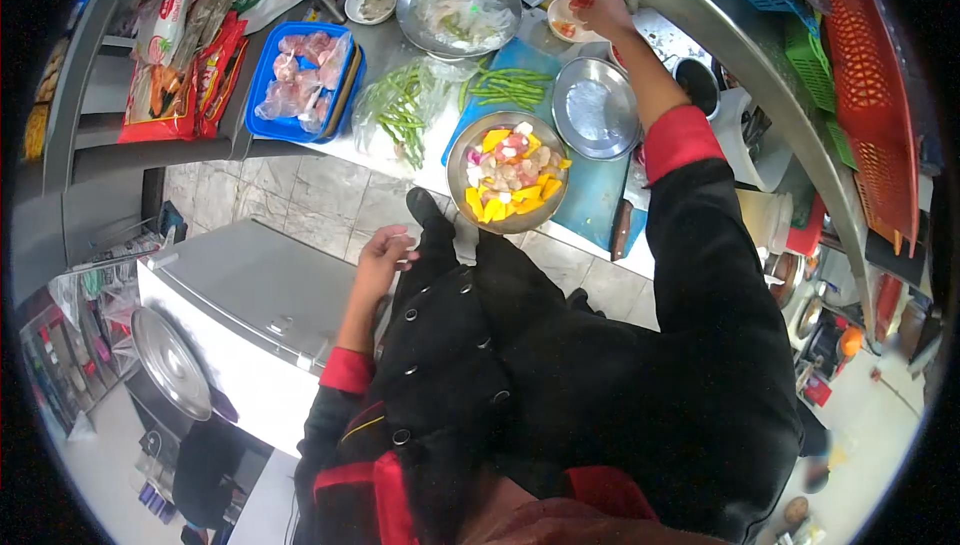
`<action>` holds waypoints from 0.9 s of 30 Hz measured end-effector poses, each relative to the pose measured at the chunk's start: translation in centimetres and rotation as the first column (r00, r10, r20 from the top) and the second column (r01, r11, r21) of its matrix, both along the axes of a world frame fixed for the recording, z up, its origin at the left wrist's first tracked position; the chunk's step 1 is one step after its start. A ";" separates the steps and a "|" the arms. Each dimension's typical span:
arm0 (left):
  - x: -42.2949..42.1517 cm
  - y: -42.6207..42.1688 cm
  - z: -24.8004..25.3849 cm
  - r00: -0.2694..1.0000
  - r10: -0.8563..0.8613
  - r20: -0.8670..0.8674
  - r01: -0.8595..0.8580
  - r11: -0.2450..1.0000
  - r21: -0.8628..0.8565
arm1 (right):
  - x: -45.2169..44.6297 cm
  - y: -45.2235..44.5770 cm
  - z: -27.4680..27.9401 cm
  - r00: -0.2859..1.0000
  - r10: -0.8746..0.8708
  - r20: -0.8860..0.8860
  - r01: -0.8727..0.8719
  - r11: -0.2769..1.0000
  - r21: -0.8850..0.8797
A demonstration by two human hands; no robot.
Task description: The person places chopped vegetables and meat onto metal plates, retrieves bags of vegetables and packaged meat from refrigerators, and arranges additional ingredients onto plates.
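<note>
Our metal bowl (455,183) holds yellow chunks (497,211) and pinkish pieces (516,173), green beans (510,88) nearby; our right hand (603,13) pinches red bits (581,3), our left hand (385,257) hangs loose.

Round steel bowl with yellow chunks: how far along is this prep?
Looks done: the bowl already holds cut yellow pieces among pale pinkish ones. In hand: the right hand is at a small white bowl, with red bits by its fingers; the left hand looks empty. Probably left: long green beans and raw meat in a blue plastic tub.
</note>
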State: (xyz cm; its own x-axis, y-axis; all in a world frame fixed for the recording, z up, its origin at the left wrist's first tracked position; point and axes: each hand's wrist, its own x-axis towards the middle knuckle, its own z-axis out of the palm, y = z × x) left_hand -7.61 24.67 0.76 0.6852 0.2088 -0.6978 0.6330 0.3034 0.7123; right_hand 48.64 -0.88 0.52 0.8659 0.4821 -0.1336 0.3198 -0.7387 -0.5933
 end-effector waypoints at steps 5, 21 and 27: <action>5.5 -3.2 -1.0 0.997 -0.070 0.028 0.071 0.996 -0.057 | -12.8 0.0 5.2 0.767 0.336 -0.547 -0.116 0.911 0.396; 12.9 -1.1 -2.3 0.880 -0.444 0.170 0.452 0.892 -0.006 | -36.6 -8.5 8.6 0.917 -0.373 -0.143 0.394 0.904 0.166; 15.6 -1.4 2.8 0.751 -0.636 0.178 0.646 0.763 0.000 | -46.0 -11.4 7.7 0.613 -0.442 -0.655 0.767 0.532 0.359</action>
State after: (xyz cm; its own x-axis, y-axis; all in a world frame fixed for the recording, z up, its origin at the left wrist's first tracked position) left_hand 7.99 23.31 3.59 0.7441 -0.3565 -0.5650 0.5749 -0.0892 0.8134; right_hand 2.65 -12.23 8.24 0.8754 -0.0296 -0.4825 -0.4828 -0.1052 -0.8694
